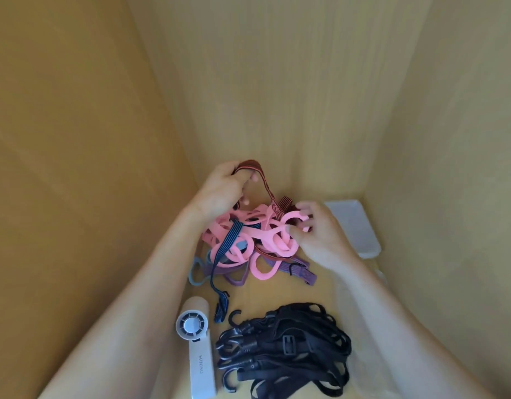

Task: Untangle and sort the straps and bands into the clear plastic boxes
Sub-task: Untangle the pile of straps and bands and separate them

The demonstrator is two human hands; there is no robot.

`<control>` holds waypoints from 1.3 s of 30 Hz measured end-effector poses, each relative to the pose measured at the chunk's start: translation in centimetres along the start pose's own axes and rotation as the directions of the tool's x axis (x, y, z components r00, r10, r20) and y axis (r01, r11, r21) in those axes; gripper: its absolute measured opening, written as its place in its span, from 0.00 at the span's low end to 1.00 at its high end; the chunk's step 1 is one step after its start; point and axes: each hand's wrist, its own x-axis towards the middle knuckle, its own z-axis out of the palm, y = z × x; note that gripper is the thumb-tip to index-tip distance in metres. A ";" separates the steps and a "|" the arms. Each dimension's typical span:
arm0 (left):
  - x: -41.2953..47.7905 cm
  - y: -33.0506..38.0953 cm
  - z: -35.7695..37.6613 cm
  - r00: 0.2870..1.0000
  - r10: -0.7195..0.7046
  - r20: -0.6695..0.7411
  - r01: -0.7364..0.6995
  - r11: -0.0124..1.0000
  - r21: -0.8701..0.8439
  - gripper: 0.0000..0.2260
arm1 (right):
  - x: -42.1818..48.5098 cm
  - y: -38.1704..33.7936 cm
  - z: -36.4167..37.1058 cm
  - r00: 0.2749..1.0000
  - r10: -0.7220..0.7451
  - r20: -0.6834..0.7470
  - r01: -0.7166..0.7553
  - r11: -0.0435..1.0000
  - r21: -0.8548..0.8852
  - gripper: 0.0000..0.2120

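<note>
Pink bands (261, 234) mid-frame; dark red striped strap (264, 182) above; navy blue-striped strap (227, 241); purple strap (277, 266); black straps (291, 347) bottom; white fan (198, 367).

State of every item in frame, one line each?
left hand: grips red strap
right hand: pinches pink bands
red strap: one end lifted, rest caught in heap
pink bands: tangled
blue strap: draped over heap
black straps: separate pile
clear box: no strap inside
fan: lying flat
</note>
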 end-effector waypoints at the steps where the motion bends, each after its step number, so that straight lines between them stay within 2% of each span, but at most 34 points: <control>1: -0.3 1.0 -0.1 1.000 0.029 0.005 -0.029 1.000 0.006 0.13 | 1.1 -0.6 0.0 1.000 -0.008 -0.011 0.008 1.000 -0.018 0.25; 3: -1.1 2.8 -0.2 0.996 0.086 0.015 -0.086 0.996 0.007 0.12 | 3.0 -1.6 0.0 0.999 -0.034 -0.015 0.033 0.998 -0.056 0.34; 5: -1.8 4.3 -0.5 0.991 0.135 0.024 -0.134 0.990 -0.042 0.12 | 4.4 -2.5 0.3 0.998 -0.059 0.029 0.062 0.992 -0.106 0.34; 6: -2.1 4.8 -0.7 0.988 0.155 0.023 -0.153 0.986 -0.070 0.12 | 5.1 -2.6 0.4 0.994 -0.076 0.075 0.085 0.989 -0.124 0.29; 8: -2.6 5.5 -1.0 0.983 0.181 0.013 -0.179 0.977 -0.112 0.11 | 5.9 -3.2 0.6 0.983 -0.064 0.174 0.098 0.975 -0.197 0.11; 9: -2.7 5.5 -1.2 0.983 0.185 0.002 -0.183 0.975 -0.122 0.11 | 6.3 -3.5 0.5 0.979 -0.049 0.198 0.092 0.973 -0.213 0.11; 11: -2.8 5.2 -1.6 0.985 0.169 -0.045 -0.174 0.977 -0.123 0.11 | 7.2 -4.2 -0.1 0.986 -0.044 0.164 0.080 0.971 -0.226 0.16; 14: -2.5 3.4 -2.2 0.984 0.091 -0.156 -0.110 0.987 -0.121 0.13 | 8.2 -5.9 -2.2 0.991 -0.115 0.063 0.123 0.980 -0.157 0.16; 16: -2.4 2.0 -2.5 0.984 0.019 -0.179 -0.048 0.986 -0.159 0.10 | 8.5 -7.4 -3.6 0.989 -0.151 0.001 0.150 0.984 -0.096 0.16; 19: -2.5 0.4 -2.3 0.992 -0.059 -0.109 0.023 0.950 -0.312 0.02 | 9.3 -9.6 -5.7 0.972 -0.215 -0.094 0.216 0.976 -0.004 0.17; 23: -2.2 -0.8 -1.7 0.994 -0.103 -0.044 0.069 0.870 -0.489 0.06 | 9.3 -12.6 -8.2 0.925 -0.329 -0.188 0.339 0.941 0.024 0.14; 25: -1.9 -1.2 -1.1 0.991 -0.129 -0.040 0.093 0.863 -0.497 0.05 | 9.1 -14.0 -9.1 0.897 -0.376 -0.232 0.390 0.921 0.016 0.13; 28: -1.5 -1.7 0.0 0.987 -0.160 0.025 0.151 0.848 -0.508 0.09 | 8.9 -15.8 -9.7 0.849 -0.444 -0.286 0.462 0.887 -0.005 0.11; 35: -1.5 -1.3 0.9 0.983 -0.148 0.112 0.184 0.855 -0.484 0.12 | 7.6 -20.4 -10.4 0.785 -0.555 -0.276 0.545 0.830 -0.120 0.13; 39: -1.4 -1.4 1.3 0.984 -0.139 0.112 0.177 0.851 -0.494 0.11 | 6.3 -23.4 -10.9 0.724 -0.619 -0.304 0.595 0.784 -0.179 0.13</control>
